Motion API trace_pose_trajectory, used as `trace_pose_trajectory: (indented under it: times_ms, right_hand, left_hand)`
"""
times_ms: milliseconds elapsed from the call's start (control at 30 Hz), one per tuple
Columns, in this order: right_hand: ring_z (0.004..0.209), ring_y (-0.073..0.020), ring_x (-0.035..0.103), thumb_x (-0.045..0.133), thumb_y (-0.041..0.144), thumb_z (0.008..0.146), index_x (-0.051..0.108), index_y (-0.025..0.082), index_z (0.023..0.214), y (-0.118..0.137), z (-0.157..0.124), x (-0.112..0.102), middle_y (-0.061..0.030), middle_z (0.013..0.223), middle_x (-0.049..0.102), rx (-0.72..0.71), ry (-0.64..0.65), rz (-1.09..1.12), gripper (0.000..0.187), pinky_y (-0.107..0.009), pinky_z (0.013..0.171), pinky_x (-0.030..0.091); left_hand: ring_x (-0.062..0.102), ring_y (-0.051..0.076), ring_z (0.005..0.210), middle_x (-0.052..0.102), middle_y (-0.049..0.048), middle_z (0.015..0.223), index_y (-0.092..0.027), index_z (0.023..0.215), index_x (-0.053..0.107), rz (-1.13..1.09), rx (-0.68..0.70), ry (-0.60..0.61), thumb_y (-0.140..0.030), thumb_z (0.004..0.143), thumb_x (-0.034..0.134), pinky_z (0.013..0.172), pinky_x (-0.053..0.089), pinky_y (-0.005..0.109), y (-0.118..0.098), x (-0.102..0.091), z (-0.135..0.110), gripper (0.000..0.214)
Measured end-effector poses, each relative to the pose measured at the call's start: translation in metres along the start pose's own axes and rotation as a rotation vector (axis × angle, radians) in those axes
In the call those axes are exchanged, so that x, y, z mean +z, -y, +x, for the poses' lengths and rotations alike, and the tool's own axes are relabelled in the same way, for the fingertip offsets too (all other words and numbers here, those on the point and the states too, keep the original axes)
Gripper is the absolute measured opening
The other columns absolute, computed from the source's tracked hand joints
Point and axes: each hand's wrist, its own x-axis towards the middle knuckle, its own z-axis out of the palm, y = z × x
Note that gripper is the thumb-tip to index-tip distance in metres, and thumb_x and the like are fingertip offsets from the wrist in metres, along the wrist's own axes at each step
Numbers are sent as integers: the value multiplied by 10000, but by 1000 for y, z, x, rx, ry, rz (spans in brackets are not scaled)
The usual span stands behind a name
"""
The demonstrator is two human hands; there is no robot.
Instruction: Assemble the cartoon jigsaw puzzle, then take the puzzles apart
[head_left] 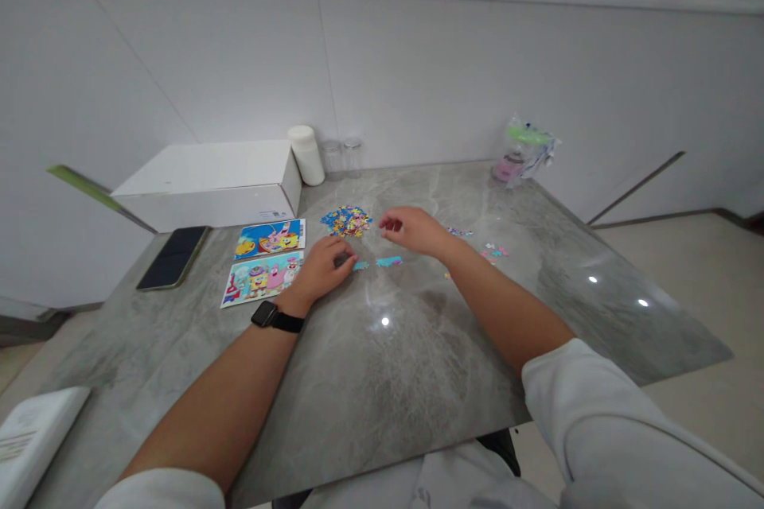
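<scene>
My left hand [325, 266], with a black watch [278, 316] on the wrist, rests on the table with bent fingers. A gap shows between its thumb and forefinger, and the thumb tip lies at a small strip of light-blue jigsaw pieces [361, 265]. Right of that lies another joined blue strip [389, 261]. Over the table, just right of a heap of mixed jigsaw pieces [347, 220], is my right hand [411, 231]. Its fingers are curled in towards the thumb; whatever they may hold is too small to make out.
Two cartoon picture cards [268, 239] lie left of my left hand, beside a phone [173, 258]. Behind stand a white box [208, 175], a white bottle [306, 155] and two glasses [352, 155]. Loose pieces [494, 251] and a plastic bag [525, 151] are at right.
</scene>
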Motion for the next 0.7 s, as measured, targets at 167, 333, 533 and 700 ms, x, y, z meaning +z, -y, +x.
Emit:
trace_pose_trajectory:
  times_ms: [167, 333, 533, 700]
  right_hand:
    - [857, -166, 674, 628, 279, 930, 752, 194, 1048, 9, -15, -47, -38, 963, 776, 16, -327, 146, 191, -283, 836, 508]
    - [821, -182, 674, 617, 318, 912, 758, 199, 979, -7, -44, -75, -47, 908, 771, 103, -467, 85, 197, -306, 818, 520]
    - [778, -186, 665, 577, 377, 921, 750, 199, 936, -29, -102, -75, -52, 856, 754, 182, -677, 28, 250, -316, 805, 533]
    - [756, -196, 674, 574, 430, 899, 744, 209, 942, -73, -138, -52, -45, 815, 744, 334, -641, 81, 282, -328, 791, 548]
  left_hand:
    - [593, 201, 767, 633, 36, 719, -215, 701, 598, 77, 52, -36, -404, 1036, 522, 820, 475, 370, -12, -2, 0, 392]
    - [566, 188, 698, 599, 31, 649, -216, 626, 541, 173, 84, -46, -395, 1066, 463, 776, 449, 365, -19, -3, -2, 482]
    - [548, 194, 689, 610, 36, 652, -216, 641, 568, 167, 115, -63, -389, 1058, 479, 733, 421, 349, -24, 0, -2, 460]
    - [548, 197, 673, 576, 33, 638, -218, 649, 570, 218, 75, -34, -445, 1066, 452, 679, 404, 330, -29, 0, -5, 489]
